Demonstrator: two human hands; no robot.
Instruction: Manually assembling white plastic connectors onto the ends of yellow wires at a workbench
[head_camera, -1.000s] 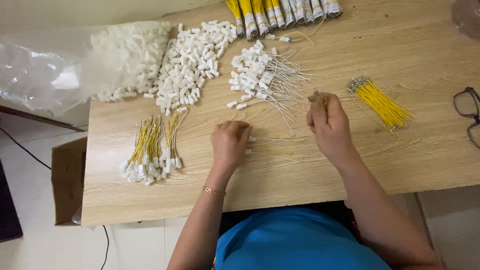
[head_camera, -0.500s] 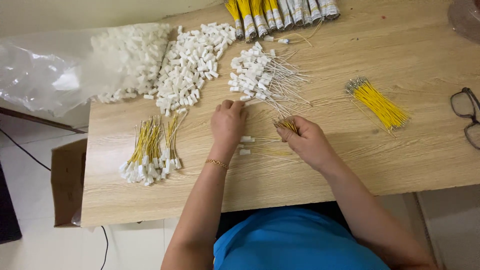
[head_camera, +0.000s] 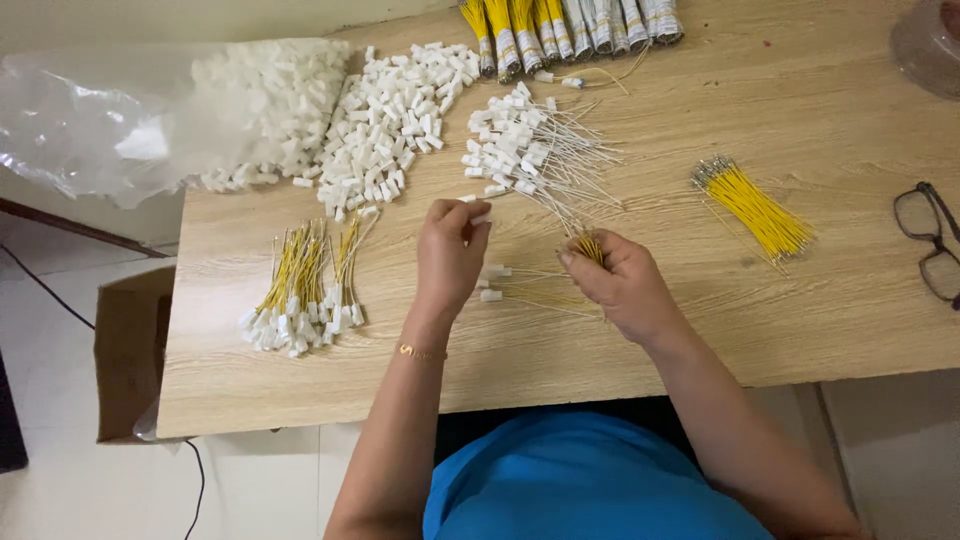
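the right hand (head_camera: 625, 290) pinches a small bunch of yellow wires (head_camera: 590, 247) over the worktop (head_camera: 700, 330); the left hand (head_camera: 450, 250) nips a white connector (head_camera: 481, 219). a loose pinch could scatter wires among the finished pile (head_camera: 530, 150).

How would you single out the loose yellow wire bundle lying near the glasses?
On the wooden table, look right of the right hand, toward the eyeglasses. The yellow wire bundle lies there alone, slanted; unlike the left-side bundles, it carries no white connectors.
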